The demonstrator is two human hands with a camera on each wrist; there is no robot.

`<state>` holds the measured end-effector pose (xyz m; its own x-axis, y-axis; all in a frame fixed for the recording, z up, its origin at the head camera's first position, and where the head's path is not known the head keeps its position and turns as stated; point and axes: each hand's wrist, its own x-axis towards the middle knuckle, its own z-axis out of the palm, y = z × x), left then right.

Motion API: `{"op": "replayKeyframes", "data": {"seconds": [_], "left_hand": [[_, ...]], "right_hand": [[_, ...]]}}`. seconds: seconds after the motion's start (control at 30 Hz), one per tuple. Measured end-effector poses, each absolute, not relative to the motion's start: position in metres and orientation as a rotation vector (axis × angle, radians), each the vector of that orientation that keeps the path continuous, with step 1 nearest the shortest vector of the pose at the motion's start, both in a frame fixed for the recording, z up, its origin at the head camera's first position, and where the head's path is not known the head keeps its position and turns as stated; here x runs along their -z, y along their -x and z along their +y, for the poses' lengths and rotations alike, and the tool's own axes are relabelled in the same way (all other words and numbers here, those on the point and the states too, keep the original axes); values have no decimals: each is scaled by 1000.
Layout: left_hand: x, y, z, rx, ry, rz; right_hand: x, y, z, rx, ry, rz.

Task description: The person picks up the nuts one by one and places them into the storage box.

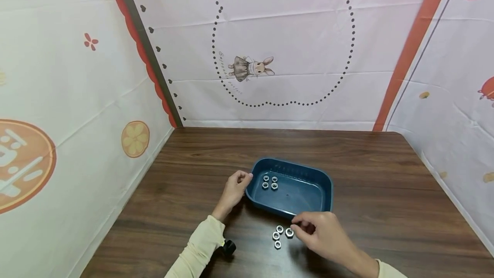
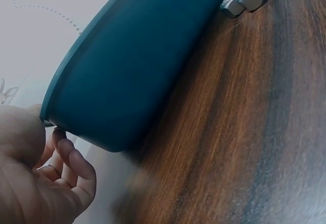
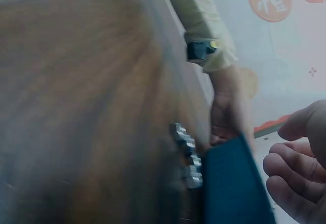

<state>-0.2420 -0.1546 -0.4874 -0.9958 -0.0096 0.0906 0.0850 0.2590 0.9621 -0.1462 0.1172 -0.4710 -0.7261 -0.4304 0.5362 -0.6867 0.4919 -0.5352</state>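
A dark blue rectangular tray (image 1: 305,192) lies on the table, and several metal hex nuts (image 1: 274,186) sit grouped in its left part. At the tray's left end my left hand (image 1: 233,190) pinches the rim, its thumb by the top edge and its fingers below in the left wrist view. My right hand (image 1: 326,235) hovers by the tray's near side, thumb and fingers apart with nothing between them in the right wrist view. Just left of its fingertips lies a larger nut (image 1: 289,233), beside several loose nuts (image 1: 275,236) on the table.
The wooden table (image 1: 185,162) has a dark brown grain. Printed white cloth (image 1: 308,55) hangs behind it and at both sides. A small black device (image 1: 228,248) sits at the left wrist, by the pale sleeve.
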Motion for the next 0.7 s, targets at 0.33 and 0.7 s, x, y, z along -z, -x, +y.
{"op": "replayKeyframes", "data": {"seconds": [0.33,0.7], "left_hand": [[480,236,-152,1849,118,-2410],[475,236,-156,1870,104,-2461]], "right_hand": [[493,140,112,-906,-861,-2613],[503,145,108,-781,-756,-2891]]}}
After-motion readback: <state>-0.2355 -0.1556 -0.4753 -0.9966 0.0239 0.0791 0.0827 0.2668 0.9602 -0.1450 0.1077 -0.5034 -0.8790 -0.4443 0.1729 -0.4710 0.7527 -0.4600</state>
